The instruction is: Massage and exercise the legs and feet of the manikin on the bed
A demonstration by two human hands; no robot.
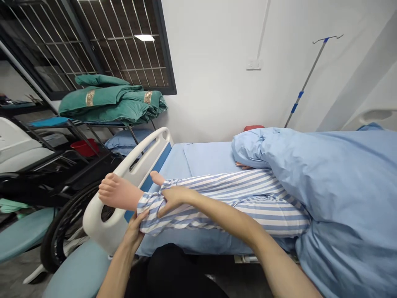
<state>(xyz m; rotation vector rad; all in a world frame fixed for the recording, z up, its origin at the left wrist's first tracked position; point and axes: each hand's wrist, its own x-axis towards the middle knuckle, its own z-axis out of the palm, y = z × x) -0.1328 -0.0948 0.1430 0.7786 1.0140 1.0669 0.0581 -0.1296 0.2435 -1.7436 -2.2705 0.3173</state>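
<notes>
A manikin with smooth, plastic-looking feet lies on the bed in blue-and-white striped trousers. Its nearer foot is raised over the footboard, toes to the left. My left hand cups the trouser cuff at that ankle from below, fingers curled round it. From above, my right hand wraps the same lower leg just past the cuff, thumb toward me. The farther foot shows behind my right hand. A light blue quilt covers the upper legs and body; part of a manikin hand peeks out beneath it.
The white footboard stands close at the left, with a wheelchair wheel and a teal stool beside it. Green folded bedding lies under the window. An IV pole rises behind the bed.
</notes>
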